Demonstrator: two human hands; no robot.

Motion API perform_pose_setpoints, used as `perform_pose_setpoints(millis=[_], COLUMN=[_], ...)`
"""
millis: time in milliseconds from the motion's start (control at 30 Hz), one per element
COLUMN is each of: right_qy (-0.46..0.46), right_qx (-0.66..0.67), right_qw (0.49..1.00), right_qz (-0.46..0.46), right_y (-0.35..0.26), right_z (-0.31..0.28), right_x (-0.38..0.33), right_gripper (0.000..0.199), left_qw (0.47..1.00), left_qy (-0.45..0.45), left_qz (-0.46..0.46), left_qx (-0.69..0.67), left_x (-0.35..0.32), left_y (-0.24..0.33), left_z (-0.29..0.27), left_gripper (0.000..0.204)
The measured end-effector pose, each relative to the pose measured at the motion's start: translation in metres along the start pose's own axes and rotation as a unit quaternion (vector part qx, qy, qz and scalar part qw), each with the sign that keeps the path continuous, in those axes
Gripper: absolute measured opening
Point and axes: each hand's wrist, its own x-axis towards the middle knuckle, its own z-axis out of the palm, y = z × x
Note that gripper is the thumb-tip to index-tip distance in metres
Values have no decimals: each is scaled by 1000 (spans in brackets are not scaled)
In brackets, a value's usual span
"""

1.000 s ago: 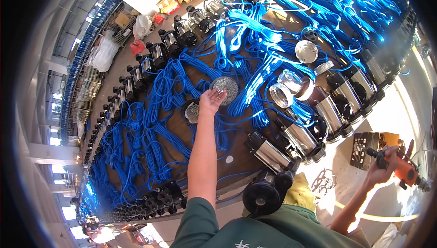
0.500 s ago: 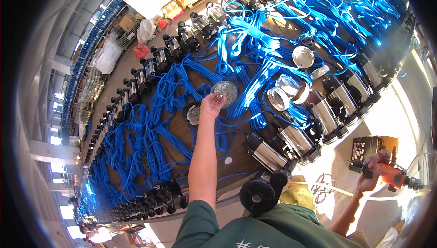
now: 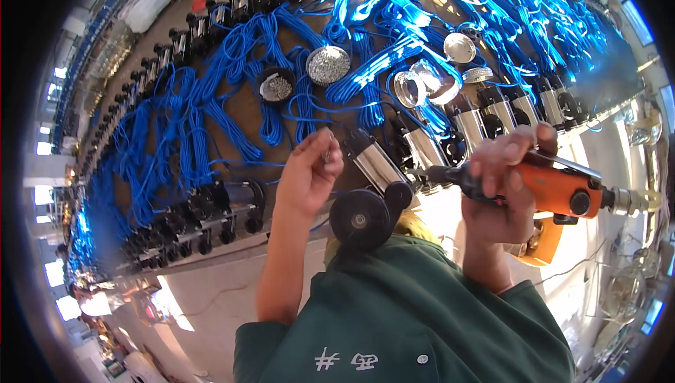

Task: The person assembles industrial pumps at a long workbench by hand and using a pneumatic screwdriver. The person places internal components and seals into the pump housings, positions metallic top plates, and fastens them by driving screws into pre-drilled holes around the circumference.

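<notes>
My left hand (image 3: 309, 178) is raised in front of my chest, its fingers curled together round a small shiny metal piece, perhaps a screw. Gripped in my right hand (image 3: 503, 193) is an orange air screwdriver (image 3: 552, 190), its bit pointing left and a hose fitting at its back end. Between the hands, at the table's near edge, lies a silver pump cylinder (image 3: 377, 164) with black ends. Its round black base (image 3: 358, 220) faces me. The driver's tip is near this cylinder; whether they touch I cannot tell.
Beyond my left hand stand a bowl of small metal parts (image 3: 328, 65) and a darker bowl (image 3: 275, 86). Bundled blue cables (image 3: 232, 130) cover much of the brown table. Rows of silver-and-black pumps (image 3: 465, 126) line both edges. Loose metal rings (image 3: 410, 89) lie at right.
My left hand has drawn back from the bowls toward my chest. My right hand has brought the screwdriver from far right in toward the near pump.
</notes>
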Motion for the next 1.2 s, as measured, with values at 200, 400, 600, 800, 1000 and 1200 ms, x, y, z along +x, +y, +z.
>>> perform_pose_setpoints(millis=[200,400,600,800,1000,1200], right_qy=[-14,33,15,16,-12,-24], right_qx=[49,48,40,14,8,-124], right_qw=[997,991,993,996,990,971], right_qz=[63,118,108,81,138,205], right_y=[29,40,46,48,50,73], right_z=[34,54,60,64,57,41], right_x=[-20,-34,-40,-47,-47,-53], right_gripper=[49,47,46,44,41,39], left_qw=[999,998,995,995,977,783], left_qy=[-32,-25,-11,36,-31,-90], left_qz=[-9,-8,-5,6,82,160], left_qx=[-1,-54,-95,-95,195,594], left_x=[-64,-82,-86,-88,-67,-39], left_y=[-38,-50,-53,-52,-40,-18], left_z=[-1,-6,-8,-1,-30,-31], left_gripper=[13,20,22,22,24,50])
